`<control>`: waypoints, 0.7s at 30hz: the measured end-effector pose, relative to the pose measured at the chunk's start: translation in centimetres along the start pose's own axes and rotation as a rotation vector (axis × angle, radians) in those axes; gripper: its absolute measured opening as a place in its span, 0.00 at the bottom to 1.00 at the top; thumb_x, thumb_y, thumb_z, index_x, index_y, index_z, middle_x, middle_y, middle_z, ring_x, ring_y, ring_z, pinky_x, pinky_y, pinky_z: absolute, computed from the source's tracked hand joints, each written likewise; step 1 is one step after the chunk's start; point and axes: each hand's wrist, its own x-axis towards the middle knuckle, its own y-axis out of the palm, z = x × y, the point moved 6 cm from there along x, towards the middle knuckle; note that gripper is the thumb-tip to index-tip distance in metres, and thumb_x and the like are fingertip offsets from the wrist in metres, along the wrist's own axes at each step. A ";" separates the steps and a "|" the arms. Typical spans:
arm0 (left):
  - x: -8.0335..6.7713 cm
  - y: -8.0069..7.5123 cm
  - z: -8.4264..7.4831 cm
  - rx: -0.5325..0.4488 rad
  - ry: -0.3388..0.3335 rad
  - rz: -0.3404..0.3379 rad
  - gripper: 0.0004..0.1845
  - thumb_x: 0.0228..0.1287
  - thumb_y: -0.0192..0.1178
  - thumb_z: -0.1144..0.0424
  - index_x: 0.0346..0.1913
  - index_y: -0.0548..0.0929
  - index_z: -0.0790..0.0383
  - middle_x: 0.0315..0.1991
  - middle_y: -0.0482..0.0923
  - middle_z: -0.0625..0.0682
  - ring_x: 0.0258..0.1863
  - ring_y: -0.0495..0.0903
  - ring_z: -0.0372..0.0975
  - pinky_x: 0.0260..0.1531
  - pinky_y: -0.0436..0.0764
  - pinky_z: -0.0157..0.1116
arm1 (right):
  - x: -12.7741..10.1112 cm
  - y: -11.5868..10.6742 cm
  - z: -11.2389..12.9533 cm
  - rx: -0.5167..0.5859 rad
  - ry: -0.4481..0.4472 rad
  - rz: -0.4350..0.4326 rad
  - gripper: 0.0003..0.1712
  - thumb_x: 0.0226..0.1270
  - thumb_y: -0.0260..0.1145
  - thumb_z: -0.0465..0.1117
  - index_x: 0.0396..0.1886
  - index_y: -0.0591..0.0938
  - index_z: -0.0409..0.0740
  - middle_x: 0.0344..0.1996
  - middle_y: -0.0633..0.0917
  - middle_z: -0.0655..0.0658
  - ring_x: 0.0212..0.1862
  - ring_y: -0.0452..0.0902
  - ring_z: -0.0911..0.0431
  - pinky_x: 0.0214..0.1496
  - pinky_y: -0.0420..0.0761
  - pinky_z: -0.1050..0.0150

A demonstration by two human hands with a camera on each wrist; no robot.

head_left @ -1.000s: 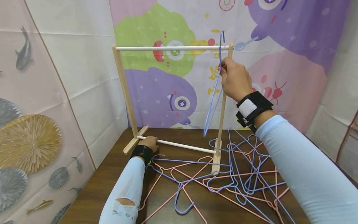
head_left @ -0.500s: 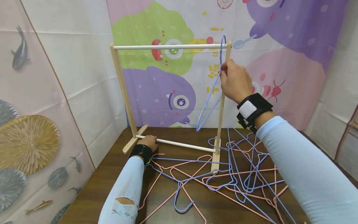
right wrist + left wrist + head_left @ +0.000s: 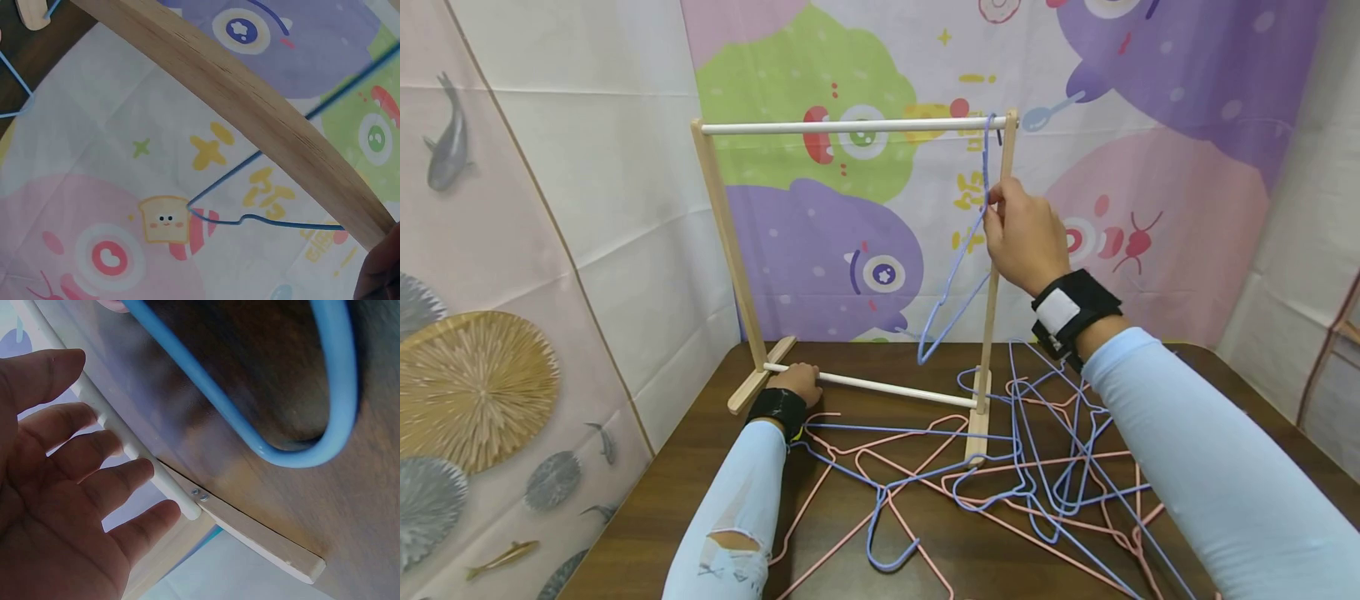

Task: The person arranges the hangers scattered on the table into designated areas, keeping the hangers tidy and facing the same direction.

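Blue wire hanger hooked over rack's top rod, pinched by right hand.
Left hand flat-fingered on bottom rod; tangled hangers left on table.

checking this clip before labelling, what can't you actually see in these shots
- Right hand fingertips: head view shows its back only, so its grip on the blue hanger is hidden; right wrist view cuts the hand off at the corner.
- Hanger hook on the top rod: too thin to tell if it rests on it.
- Left hand: fingers hidden in head view.
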 end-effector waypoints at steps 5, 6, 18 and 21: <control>-0.1 0.0 0.0 0.001 0.000 -0.012 0.18 0.65 0.64 0.63 0.56 0.85 0.66 0.53 0.83 0.65 0.56 0.82 0.57 0.50 0.82 0.60 | -1.0 0.3 -0.3 0.001 -0.015 -0.052 0.16 0.76 0.57 0.41 0.55 0.77 0.33 0.26 0.82 0.38 0.27 0.78 0.39 0.27 0.75 0.44; -0.1 0.0 0.0 0.002 0.003 -0.014 0.18 0.65 0.64 0.63 0.56 0.85 0.66 0.53 0.83 0.65 0.55 0.82 0.57 0.49 0.82 0.60 | -1.2 0.3 -0.3 -0.002 -0.016 -0.063 0.16 0.76 0.57 0.41 0.54 0.77 0.33 0.25 0.82 0.38 0.26 0.78 0.38 0.27 0.74 0.43; -0.4 -0.1 0.1 0.001 -0.018 -0.012 0.20 0.67 0.63 0.62 0.59 0.84 0.66 0.55 0.83 0.66 0.56 0.81 0.58 0.50 0.82 0.60 | -4.2 0.3 -1.9 -0.055 0.020 -0.139 0.15 0.76 0.56 0.44 0.39 0.80 0.35 0.19 0.80 0.37 0.22 0.77 0.39 0.23 0.74 0.44; -0.4 -0.1 0.1 -0.005 -0.012 -0.020 0.21 0.67 0.63 0.63 0.61 0.83 0.66 0.56 0.82 0.67 0.57 0.81 0.58 0.51 0.82 0.59 | -5.1 0.7 -2.3 -0.139 0.011 -0.080 0.18 0.75 0.55 0.44 0.31 0.80 0.35 0.17 0.79 0.37 0.20 0.76 0.38 0.20 0.74 0.43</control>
